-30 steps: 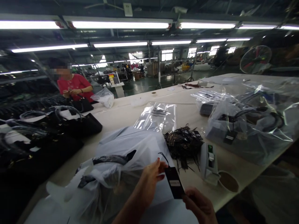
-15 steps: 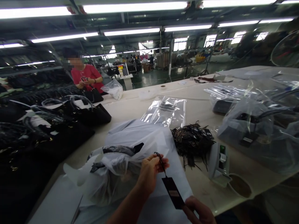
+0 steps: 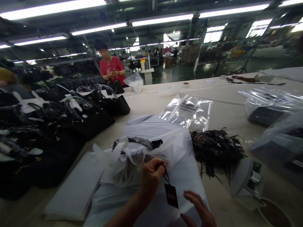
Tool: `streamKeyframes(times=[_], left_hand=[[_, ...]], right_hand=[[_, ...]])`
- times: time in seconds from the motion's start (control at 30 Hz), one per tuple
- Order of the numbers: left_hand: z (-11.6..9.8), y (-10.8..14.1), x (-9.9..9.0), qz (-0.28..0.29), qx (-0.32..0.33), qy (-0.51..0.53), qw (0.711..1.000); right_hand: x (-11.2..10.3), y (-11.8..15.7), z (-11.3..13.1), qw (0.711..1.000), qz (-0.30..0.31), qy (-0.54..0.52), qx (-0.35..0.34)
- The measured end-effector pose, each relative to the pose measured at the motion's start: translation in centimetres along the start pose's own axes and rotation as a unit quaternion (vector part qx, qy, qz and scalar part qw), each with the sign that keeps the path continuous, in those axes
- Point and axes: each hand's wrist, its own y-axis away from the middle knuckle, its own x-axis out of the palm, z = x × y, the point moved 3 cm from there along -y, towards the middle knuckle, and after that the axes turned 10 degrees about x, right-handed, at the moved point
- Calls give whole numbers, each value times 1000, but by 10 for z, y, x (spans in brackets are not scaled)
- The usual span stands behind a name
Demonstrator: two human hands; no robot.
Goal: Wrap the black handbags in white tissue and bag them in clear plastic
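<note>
My left hand [image 3: 153, 173] pinches the looped cord of a black hang tag [image 3: 171, 196], which dangles over pale blue-grey sheeting. Just right of the tag, my right hand [image 3: 197, 206] has its fingers apart and holds nothing. Behind my left hand lies a handbag [image 3: 129, 170] partly covered by white tissue, its wrapped handle [image 3: 139, 141] and a black end showing; the rest is hidden. A heap of black hang tags [image 3: 215, 151] with cords lies to the right of the sheeting [image 3: 161, 126].
Rows of black handbags [image 3: 94, 123] fill the left side. A stack of white sheets [image 3: 73, 186] lies near front left. Clear plastic bags [image 3: 189, 110] are behind. A tape dispenser [image 3: 251, 179] and bagged goods [image 3: 281, 151] stand right. A co-worker [image 3: 112, 67] in red stands across the table.
My right hand has let go of the tag's lower end and opened beside it. The tag now hangs from my left hand. The view has swung left.
</note>
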Motion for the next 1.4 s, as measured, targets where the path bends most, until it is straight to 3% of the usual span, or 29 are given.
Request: streamKeyframes(times=[0.1, 0.2, 0.3, 0.37, 0.43, 0.53, 0.57, 0.63, 0.73, 0.87, 1.0, 1.1, 1.2, 1.23, 1.33, 1.4], left_hand=[[-9, 23, -7, 45, 130, -96, 986], [-13, 41, -16, 18, 250, -216, 944], [-12, 47, -36, -17, 279, -269, 922], [-15, 45, -57, -6, 298, -299, 907], [-24, 38, -85, 4, 340, -382, 860], [-38, 21, -134, -25, 379, -541, 750], [-42, 15, -149, -31, 379, -574, 725], [-43, 7, -170, -3, 366, -608, 705], [-28, 10, -170, 96, 332, -620, 704], [26, 36, -132, 188, 311, -636, 681], [90, 44, -96, 192, 287, -613, 710], [104, 45, -94, 189, 274, -575, 747], [81, 49, -116, 196, 249, -481, 818], [69, 49, -128, 173, 243, -445, 844], [34, 32, -161, 35, 246, -355, 901], [24, 11, -174, -3, 205, -298, 932]], right_hand=[[20, -23, 29, 998, -26, -55, -15], [50, -44, 58, 973, 6, -222, 56], [77, -52, 76, 921, 49, -345, 176], [89, -52, 79, 893, 61, -375, 242], [96, -51, 76, 870, 49, -390, 297], [101, -50, 70, 854, 32, -395, 338], [103, -50, 69, 855, 31, -391, 341], [107, -50, 70, 866, 24, -369, 337], [112, -51, 77, 891, 0, -327, 315], [120, -64, 92, 923, -3, -281, 262], [137, -93, 105, 944, -18, -238, 227], [156, -115, 110, 953, -27, -212, 215], [172, -130, 108, 958, -6, -198, 206], [175, -134, 107, 959, 0, -197, 205], [179, -141, 105, 959, 16, -201, 200], [180, -145, 105, 959, 41, -200, 197]])
